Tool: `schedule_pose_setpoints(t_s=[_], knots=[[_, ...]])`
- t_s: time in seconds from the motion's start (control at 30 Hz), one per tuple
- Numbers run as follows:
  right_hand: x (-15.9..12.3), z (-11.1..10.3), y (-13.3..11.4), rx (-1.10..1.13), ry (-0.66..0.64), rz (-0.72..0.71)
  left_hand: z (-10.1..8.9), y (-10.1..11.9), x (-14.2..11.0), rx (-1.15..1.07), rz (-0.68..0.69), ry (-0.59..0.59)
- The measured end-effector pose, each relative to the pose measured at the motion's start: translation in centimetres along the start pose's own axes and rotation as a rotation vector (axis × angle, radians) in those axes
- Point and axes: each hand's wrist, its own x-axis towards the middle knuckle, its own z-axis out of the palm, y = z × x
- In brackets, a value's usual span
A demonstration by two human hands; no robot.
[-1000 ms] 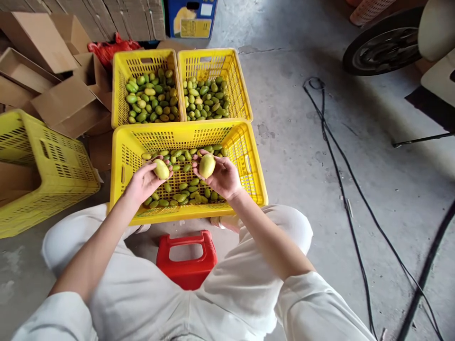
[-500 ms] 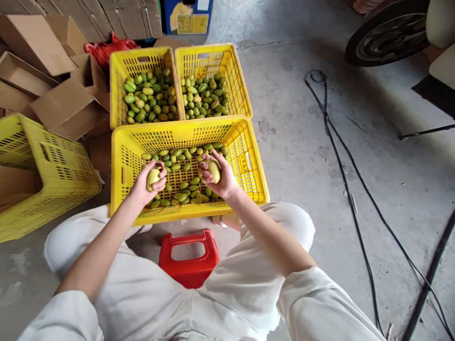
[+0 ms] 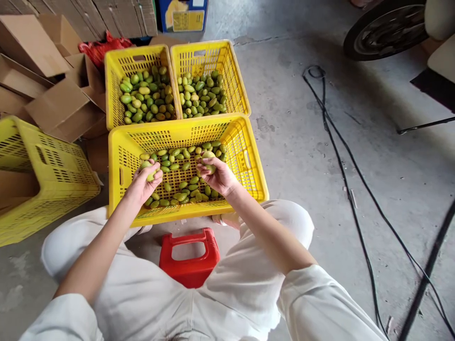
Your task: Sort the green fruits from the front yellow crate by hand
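Over the left part of the front yellow crate, my left hand is closed around a green mango, its thumb lying across the fruit. My right hand grips another yellowish-green mango above the crate's right half; fingers cover part of it, and I cannot tell if a second fruit is in that hand. Below both hands, loose mangoes lie in two rough bands along the crate's far and near sides, with the slatted bottom showing between them.
Two yellow crates of mangoes, one at the left and one at the right, adjoin the front crate's far side. A tilted yellow crate and cardboard boxes are leftward. A red stool sits between my legs. Black cable crosses the floor.
Both hands have turned the mangoes in their grip. My left hand has rolled so its thumb lies over the fruit; my right fingers have shifted, exposing the fruit's upper end. The view has moved slightly.
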Motion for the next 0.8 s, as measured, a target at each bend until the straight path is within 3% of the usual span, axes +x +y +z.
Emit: schedule_pose_setpoints(t_s=[0.2, 0.33, 0.5, 0.67, 0.8], knots=[[-0.3, 0.5, 0.3, -0.087, -0.073, 0.028, 0.0, 0.0, 0.0, 0.085, -0.04, 0.003], [-0.5, 0.8, -0.4, 0.018, -0.036, -0.004, 0.2, 0.2, -0.1, 0.045, -0.08, 0.002], [-0.4, 1.1, -1.4, 0.063, 0.053, -0.042, 0.8, 0.5, -0.5, -0.062, -0.1, 0.094], [0.0, 0.6, -1.4, 0.086, 0.086, -0.075, 1.0, 0.6, -0.6, -0.073, -0.074, 0.025], [0.4, -0.2, -1.2, -0.031, 0.06, 0.033, 0.8, 1.0, -1.0, -0.018, -0.114, -0.023]])
